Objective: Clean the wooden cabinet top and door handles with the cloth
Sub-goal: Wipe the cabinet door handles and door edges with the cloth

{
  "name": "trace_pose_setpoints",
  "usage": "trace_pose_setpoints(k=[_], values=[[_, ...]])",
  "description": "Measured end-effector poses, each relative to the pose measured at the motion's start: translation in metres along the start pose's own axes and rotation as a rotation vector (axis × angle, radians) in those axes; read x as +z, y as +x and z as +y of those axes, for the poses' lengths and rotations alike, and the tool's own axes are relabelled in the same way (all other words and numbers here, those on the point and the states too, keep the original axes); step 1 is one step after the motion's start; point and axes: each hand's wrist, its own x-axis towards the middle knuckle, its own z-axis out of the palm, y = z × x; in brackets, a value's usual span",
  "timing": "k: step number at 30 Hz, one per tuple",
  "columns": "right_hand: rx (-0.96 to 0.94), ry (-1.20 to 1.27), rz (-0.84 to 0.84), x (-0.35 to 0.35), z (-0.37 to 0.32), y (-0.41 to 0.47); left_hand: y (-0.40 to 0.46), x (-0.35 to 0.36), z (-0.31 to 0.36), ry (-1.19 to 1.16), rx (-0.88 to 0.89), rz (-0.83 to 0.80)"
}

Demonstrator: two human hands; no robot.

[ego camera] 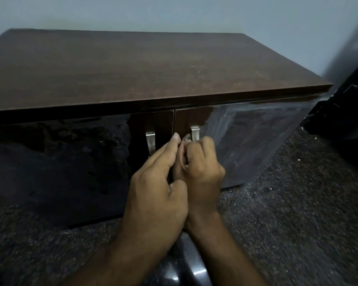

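Wiping the right handle (195,133)

The right hand (203,162) curls around a small cloth (186,137) to rub it; the left hand (159,182), fingers straight, helps.

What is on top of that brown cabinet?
Nothing stands on the cabinet top, only pale dusty smears. The closed doors hide what is inside.

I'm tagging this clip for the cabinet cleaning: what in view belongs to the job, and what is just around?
Job: cabinet top; left handle; right handle; pale cloth scrap; left hand; right hand.

Around: black object by the wall; speckled floor.
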Motion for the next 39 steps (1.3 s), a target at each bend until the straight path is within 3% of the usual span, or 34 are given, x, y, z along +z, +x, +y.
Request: trace_pose_setpoints(k=[7,13,19,24,29,33,39], values=[[-0.03,-0.004,0.043,0.001,0.001,0.0,-0.002,-0.003,0.001,0.049,0.042,-0.017],[-0.044,-0.081,-0.126,0.004,0.021,-0.04,-0.001,-0.002,0.001,0.064,0.004,-0.053],[0.287,0.156,-0.007,0.009,0.016,-0.047,-0.002,0.0,0.001,0.059,-0.087,-0.107],[0.331,0.233,0.024,0.009,0.011,-0.04,-0.002,-0.002,-0.001,0.065,-0.096,-0.115],[0.695,0.418,0.053,-0.004,0.017,-0.036,0.002,-0.005,-0.005,0.072,-0.1,-0.112],[0.636,0.524,0.046,-0.018,0.018,-0.01,0.001,-0.002,-0.004,0.088,-0.085,-0.159],[0.638,0.515,-0.166,-0.014,0.022,-0.015,0.001,0.002,0.0,0.1,-0.06,-0.217]])
